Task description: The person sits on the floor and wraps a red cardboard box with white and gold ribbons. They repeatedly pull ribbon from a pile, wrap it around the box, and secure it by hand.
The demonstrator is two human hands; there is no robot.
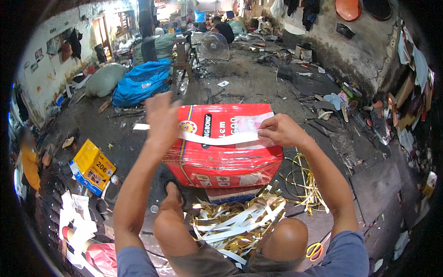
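A white strip (220, 139) stretches across the top of a red carton (221, 162) wrapped in clear tape, which stands in front of my knees. My right hand (282, 131) pinches the strip's right end near the carton's far right corner. Over the carton's left edge is my left hand (161, 121), its fingers smeared by motion. The strip passes by its palm, and the loose left end sticks out beyond it; whether the fingers grip it is unclear. Between my legs lies a heap of white and gold strips (240, 224), under the carton's near side.
Orange-handled scissors (314, 251) lie by my right knee. Gold strips (307, 184) trail right of the carton. A yellow and blue box (93, 167) sits at left, near a person in yellow (30, 164). Farther off are a blue sack (142, 84) and a fan (213, 45).
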